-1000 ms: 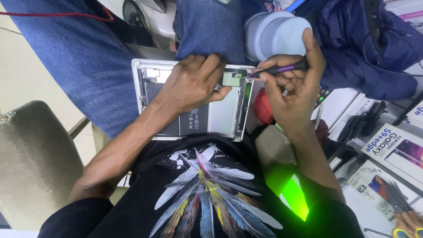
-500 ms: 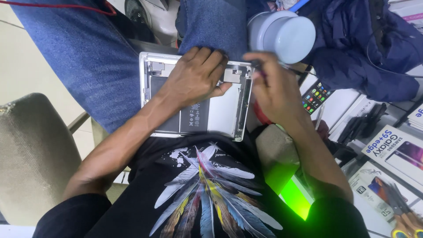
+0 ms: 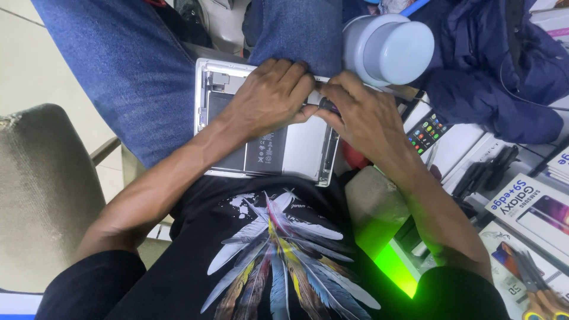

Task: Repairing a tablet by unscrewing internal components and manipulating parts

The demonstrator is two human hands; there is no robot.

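An opened silver tablet (image 3: 302, 155) lies on my lap with its back off, a dark battery (image 3: 261, 155) showing inside. My left hand (image 3: 269, 95) rests flat on the tablet's upper middle, fingers spread toward the far edge. My right hand (image 3: 364, 115) is closed around a thin dark screwdriver (image 3: 327, 105), whose tip meets the tablet's upper right area beside my left fingers. Most of the tool is hidden under the fingers.
A pale blue cylinder (image 3: 388, 48) lies just beyond my right hand. A dark blue jacket (image 3: 498, 77) is heaped at right. Phone boxes (image 3: 527, 207), a small multi-coloured keypad (image 3: 428, 131) and scissors (image 3: 542, 296) crowd the right side. A grey chair arm (image 3: 41, 189) stands left.
My right hand came down from a raised position with the screwdriver and now presses it onto the tablet beside my left hand. The view shifted slightly; my left hand stayed on the tablet.
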